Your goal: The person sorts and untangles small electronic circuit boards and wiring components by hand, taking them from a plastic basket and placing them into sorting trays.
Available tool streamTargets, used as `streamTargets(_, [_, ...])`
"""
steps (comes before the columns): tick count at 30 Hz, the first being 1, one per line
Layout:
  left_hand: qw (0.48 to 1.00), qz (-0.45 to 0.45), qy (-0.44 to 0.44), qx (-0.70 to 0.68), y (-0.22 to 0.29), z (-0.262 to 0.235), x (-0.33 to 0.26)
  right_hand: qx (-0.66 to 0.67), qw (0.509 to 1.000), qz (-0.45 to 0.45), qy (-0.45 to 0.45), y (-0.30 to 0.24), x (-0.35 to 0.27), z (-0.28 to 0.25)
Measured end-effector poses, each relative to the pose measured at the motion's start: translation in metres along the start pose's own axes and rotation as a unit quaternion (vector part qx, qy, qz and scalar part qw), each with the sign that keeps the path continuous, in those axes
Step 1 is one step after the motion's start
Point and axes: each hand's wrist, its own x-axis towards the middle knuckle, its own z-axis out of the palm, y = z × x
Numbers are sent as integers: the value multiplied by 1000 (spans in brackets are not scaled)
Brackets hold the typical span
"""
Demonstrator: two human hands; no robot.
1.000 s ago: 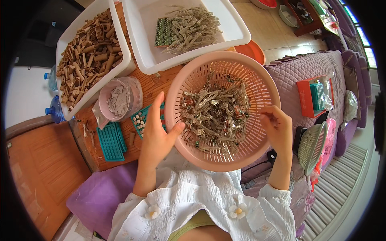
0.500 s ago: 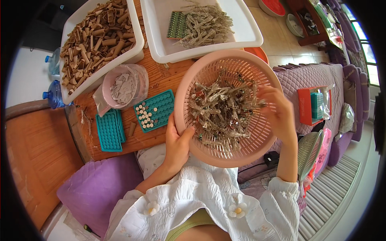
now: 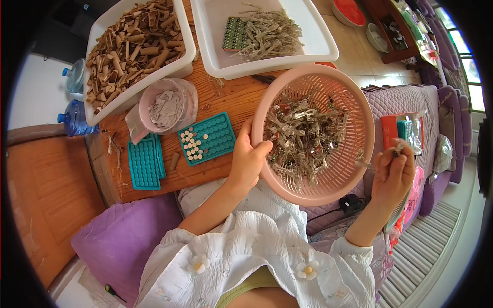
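The person sat at the wooden tabletop (image 3: pixel 231 102) with a pink perforated basket (image 3: pixel 313 131) tilted toward their lap. The left hand (image 3: pixel 249 161) clamped the basket's near-left rim, thumb hooked over the inside edge, fingers beneath. Inside lay a tangled heap of pale, silvery strips (image 3: pixel 303 138), piled mostly in the middle and toward the left wall.

The right hand (image 3: pixel 393 172) hovered just outside the basket's right rim, fingers pinched narrowly on a small clump of strips (image 3: pixel 398 149), a few thin ends trailing back toward the rim. From that grip the heap lay to the left and slightly up, across the rim, its strands running every way with no single long axis. The right hand was the free one and the nearer to the heap's right side; the left was taken up with steadying.

Beyond the basket stood a white tray of brown tubes (image 3: pixel 136 46), another white tray of strips (image 3: pixel 267 36), and teal moulds (image 3: pixel 205 138) on the tabletop.
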Motion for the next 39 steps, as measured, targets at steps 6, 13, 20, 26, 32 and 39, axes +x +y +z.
streamTargets(6, [994, 44, -31, 97, -8, -11, 0, -121, 992, 41, 24, 9, -22, 11])
streamTargets(13, [992, -42, -73, 92, -24, -13, -27, -115, 988, 20, 98, 12, -40, -3])
streamTargets(20, [978, -50, -169, 108, -57, 38, -61, -167, 972, -40, 163, -27, -85, -11])
streamTargets(26, [934, -116, -213, 262, -111, 44, -45, -127, 978, 44, 160, -3, -98, -29])
streamTargets(32, [908, -43, -190, 371, -163, 21, -11, -107, 951, 76, 280, 18, -105, -44])
streamTargets(39, [895, -3, -189, 404, -150, 8, -12, -44, 956, -17, 291, 12, -84, -60])
